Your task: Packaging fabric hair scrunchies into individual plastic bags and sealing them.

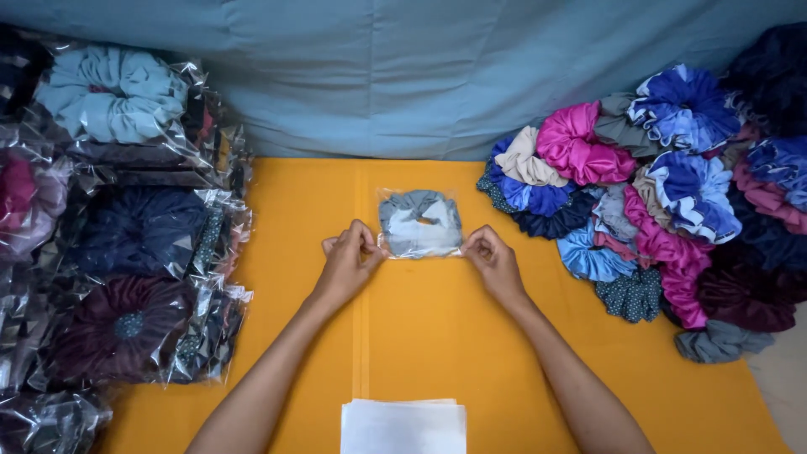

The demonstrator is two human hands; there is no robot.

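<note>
Frame centre: clear bag holding a grey scrunchie, lying flat on the orange counter, long axis left–right. Left hand and right hand fingers pinch its lower corners. Fingertips partly hidden. Open counter below — white sheets cut off at the bottom edge.

Orange sheet covers the worktop across the lower frame. Blue-grey cloth, creased, spans the upper frame. Bare pale surface shows at lower right. Lighting is even.
</note>
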